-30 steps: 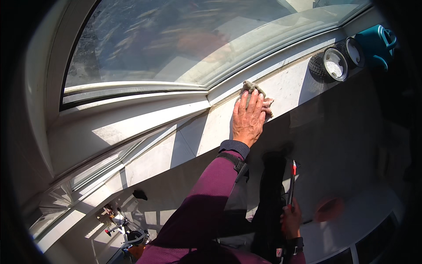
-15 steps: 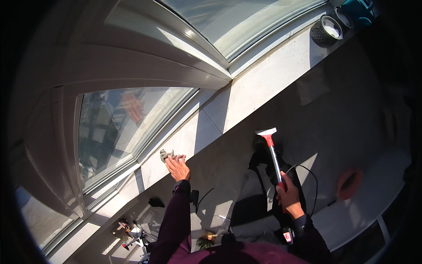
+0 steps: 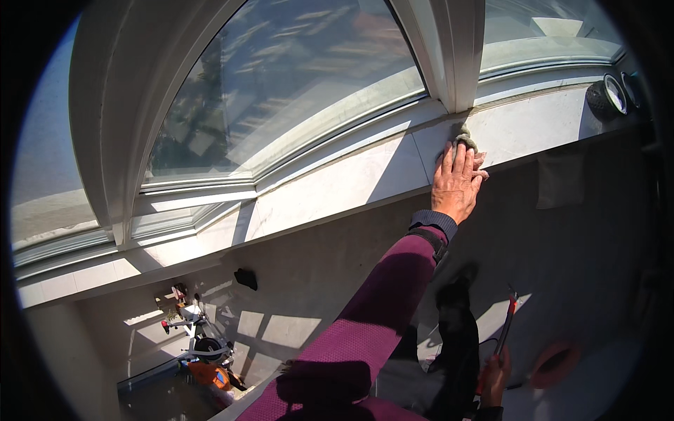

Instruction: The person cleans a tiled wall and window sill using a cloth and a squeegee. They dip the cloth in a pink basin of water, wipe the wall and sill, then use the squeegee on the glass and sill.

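Observation:
With my arm stretched out, my left hand [image 3: 456, 184] presses a crumpled grey-green cloth [image 3: 465, 139] onto the white window sill [image 3: 330, 189]. The cloth is bunched under my fingers, just below the foot of a window post. Low at my side, my right hand [image 3: 496, 373] is wrapped round the handle of a long scraper [image 3: 505, 328] with red parts. Its head points up and away from the sill, and its blade is seen nearly edge-on.
Window panes [image 3: 281, 91] in white frames rise behind the sill. Dark round pots [image 3: 605, 98] stand at its far right end. On the floor are an orange-red basin [image 3: 556, 365], a black item [image 3: 246, 278], a pale sheet [image 3: 560, 181] and an exercise bike [image 3: 203, 337] at lower left.
My left hand has slid right along the sill with the cloth, up to the window post. My right hand has dropped lower with the scraper, and the view has shifted.

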A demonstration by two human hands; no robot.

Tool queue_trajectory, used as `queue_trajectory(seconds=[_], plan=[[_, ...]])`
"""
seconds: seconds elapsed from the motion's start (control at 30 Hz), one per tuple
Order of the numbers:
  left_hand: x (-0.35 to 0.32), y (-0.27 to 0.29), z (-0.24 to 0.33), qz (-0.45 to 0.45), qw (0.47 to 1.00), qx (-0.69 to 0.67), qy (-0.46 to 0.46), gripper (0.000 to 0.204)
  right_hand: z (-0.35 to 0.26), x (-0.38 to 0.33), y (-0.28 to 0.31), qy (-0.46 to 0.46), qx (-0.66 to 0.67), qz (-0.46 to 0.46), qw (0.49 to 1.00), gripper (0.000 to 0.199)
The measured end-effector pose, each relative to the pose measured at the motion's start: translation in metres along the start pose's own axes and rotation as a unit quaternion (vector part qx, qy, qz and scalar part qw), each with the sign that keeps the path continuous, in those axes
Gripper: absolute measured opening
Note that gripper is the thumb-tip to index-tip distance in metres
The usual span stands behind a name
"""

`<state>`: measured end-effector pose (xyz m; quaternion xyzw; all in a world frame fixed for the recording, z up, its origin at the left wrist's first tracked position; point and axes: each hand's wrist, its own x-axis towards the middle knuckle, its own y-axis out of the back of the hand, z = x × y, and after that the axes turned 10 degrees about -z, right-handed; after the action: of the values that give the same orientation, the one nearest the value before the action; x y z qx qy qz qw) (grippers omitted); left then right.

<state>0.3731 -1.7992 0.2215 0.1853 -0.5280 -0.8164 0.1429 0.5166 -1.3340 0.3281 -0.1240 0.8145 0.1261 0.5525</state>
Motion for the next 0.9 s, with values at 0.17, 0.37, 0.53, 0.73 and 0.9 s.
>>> queue_trajectory(seconds=[0.17, 0.37, 0.53, 0.73, 0.9], plan=[[-0.01, 0.001, -0.02, 0.076, 0.995, -0.029, -0.06, 0.067, 0.025, 0.003, -0.017, -0.016, -0.088, 0.018, 0.996, 0.073], [-0.091, 0.039, -0.152, 0.055, 0.986, 0.142, -0.068, 0.067, 0.074, -0.023, -0.098, 0.056, -0.114, -0.024, 0.992, 0.076], [-0.192, 0.076, -0.305, 0.104, 0.994, 0.045, 0.011, 0.061, 0.108, -0.07, -0.22, 0.065, -0.151, -0.048, 0.985, 0.065], [-0.348, 0.14, -0.513, 0.084, 0.983, 0.074, 0.147, 0.062, 0.171, -0.112, -0.386, 0.005, -0.32, -0.093, 0.943, 0.069], [-0.485, 0.17, -0.623, 0.108, 0.961, 0.061, 0.248, 0.059, 0.206, -0.146, -0.484, 0.004, -0.347, -0.219, 0.912, 0.067]])
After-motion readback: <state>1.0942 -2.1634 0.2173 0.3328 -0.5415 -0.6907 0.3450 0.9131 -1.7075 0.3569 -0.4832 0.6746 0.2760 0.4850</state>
